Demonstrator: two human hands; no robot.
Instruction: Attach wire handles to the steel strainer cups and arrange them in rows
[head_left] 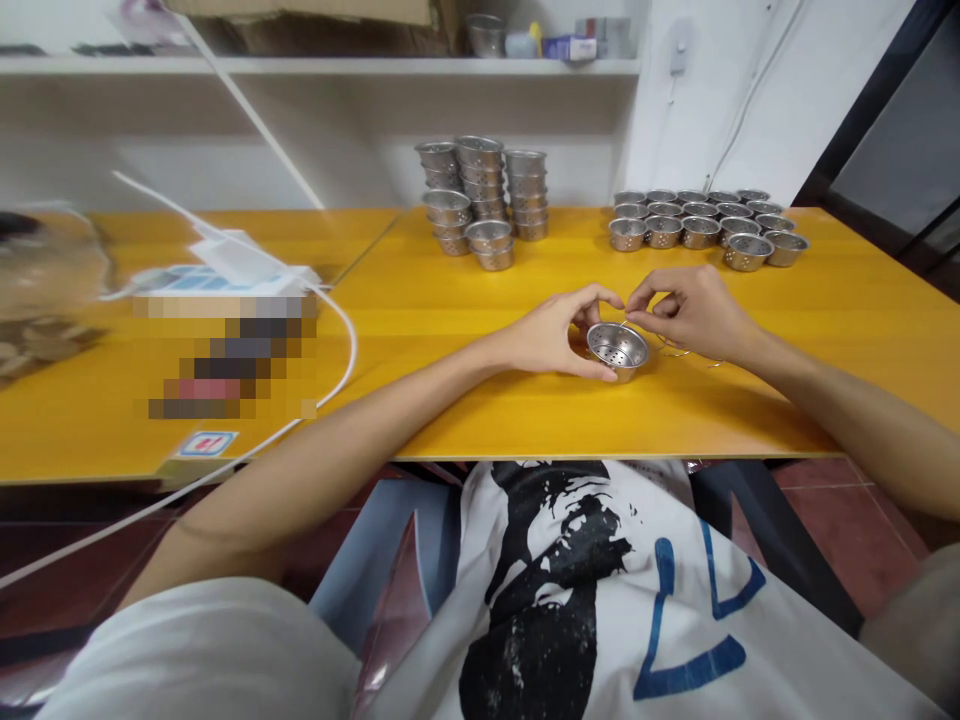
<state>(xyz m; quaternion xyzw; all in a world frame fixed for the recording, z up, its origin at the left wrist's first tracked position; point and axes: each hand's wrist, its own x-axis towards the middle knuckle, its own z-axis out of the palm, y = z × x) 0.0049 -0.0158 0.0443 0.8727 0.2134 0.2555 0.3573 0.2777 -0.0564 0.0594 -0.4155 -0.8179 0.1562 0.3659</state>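
Note:
A small metal strainer cup [618, 350] with a perforated bottom rests on the yellow table near its front edge. My left hand [559, 335] grips it from the left, thumb at the near side and fingers curled behind the far rim. Just above the cup's far right rim, my right hand [686, 312] is closed in a pinch on a thin wire [628, 320]. Where the wire meets the cup is too small to make out. More thin wire pieces [675, 350] lie on the table under my right hand.
Stacked perforated cups [480, 190] stand at the back middle, with rows of single cups [699, 232] at the back right. A white power strip [225, 280] and white cable [352, 350] lie on the left. A shelf [337, 66] runs above the table [487, 420].

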